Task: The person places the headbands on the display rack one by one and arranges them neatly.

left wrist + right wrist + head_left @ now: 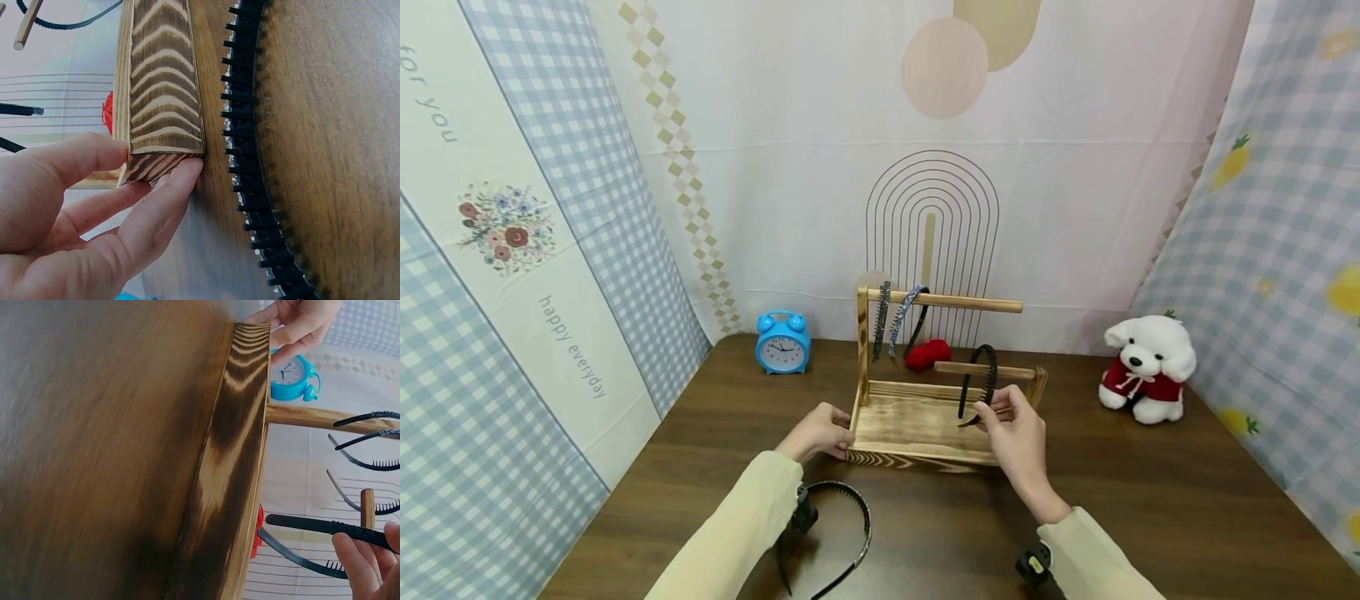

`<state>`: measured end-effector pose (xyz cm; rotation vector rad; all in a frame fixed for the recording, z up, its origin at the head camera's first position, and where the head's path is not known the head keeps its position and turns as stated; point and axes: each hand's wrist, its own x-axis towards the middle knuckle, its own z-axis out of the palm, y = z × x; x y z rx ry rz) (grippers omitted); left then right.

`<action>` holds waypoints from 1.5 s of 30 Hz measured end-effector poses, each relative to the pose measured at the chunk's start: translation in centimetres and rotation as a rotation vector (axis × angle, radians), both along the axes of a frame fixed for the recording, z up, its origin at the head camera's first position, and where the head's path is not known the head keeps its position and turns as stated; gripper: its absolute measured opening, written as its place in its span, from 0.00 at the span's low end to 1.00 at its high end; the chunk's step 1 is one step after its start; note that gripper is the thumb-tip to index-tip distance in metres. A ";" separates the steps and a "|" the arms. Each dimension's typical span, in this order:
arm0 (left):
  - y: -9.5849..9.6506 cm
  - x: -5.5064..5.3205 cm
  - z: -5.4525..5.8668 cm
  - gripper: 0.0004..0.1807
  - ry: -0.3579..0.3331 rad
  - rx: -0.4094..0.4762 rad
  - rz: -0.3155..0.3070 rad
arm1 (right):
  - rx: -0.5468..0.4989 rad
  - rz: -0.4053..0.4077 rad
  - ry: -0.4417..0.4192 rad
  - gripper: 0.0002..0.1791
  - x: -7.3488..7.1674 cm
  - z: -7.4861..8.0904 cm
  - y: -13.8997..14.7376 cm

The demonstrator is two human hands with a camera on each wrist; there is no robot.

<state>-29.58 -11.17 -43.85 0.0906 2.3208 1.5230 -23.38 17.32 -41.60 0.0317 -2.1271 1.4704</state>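
Observation:
My left hand grips the front left corner of a wooden headband stand, thumb on one face and fingers against another in the left wrist view. Between the thumb and fingers of my right hand is a black toothed headband, pinched near one end. Its arch loops over the lower bar of the stand. Two glittery headbands, one dark grey and one blue-silver, hang from the upper bar. On the table in front lies another black headband with sparkling trim, beside my left wrist.
A blue alarm clock stands behind the stand to the left. Red yarn sits behind the tray. At the right is a white plush dog in red clothing. Patterned cloth walls enclose the brown table.

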 end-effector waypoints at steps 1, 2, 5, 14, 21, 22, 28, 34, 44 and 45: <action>0.0 0.0 0.0 0.28 0.000 0.001 -0.001 | 0.004 -0.003 0.007 0.07 0.0 0.0 0.1; 0.0 0.0 0.0 0.28 0.003 -0.001 -0.003 | 0.009 -0.006 0.010 0.07 0.0 0.0 0.2; 0.0 0.0 -0.1 0.28 0.004 -0.004 -0.008 | 0.027 -0.019 0.004 0.07 0.0 -0.1 0.4; 0.1 -0.1 -0.3 0.28 0.005 -0.001 -0.003 | 0.053 -0.056 -0.016 0.08 0.1 -0.5 1.0; 0.0 -0.1 -0.4 0.28 0.009 -0.003 0.002 | 0.095 -0.077 -0.034 0.08 0.5 -1.0 1.3; 0.0 -0.1 -0.4 0.28 0.009 -0.003 0.002 | 0.099 -0.081 -0.032 0.08 0.6 -1.0 1.3; 0.0 0.0 -0.3 0.28 0.010 -0.009 0.000 | 0.118 -0.097 -0.029 0.09 0.6 -1.3 1.6; 0.1 0.1 -0.2 0.28 0.013 -0.014 0.005 | 0.113 -0.107 -0.017 0.09 0.7 -1.5 1.9; 0.2 0.2 -0.1 0.27 0.016 -0.014 0.008 | 0.136 -0.145 -0.012 0.08 0.7 -1.7 2.4; 0.2 0.1 -0.2 0.27 0.014 -0.015 0.011 | 0.140 -0.150 -0.010 0.08 0.7 -1.7 2.5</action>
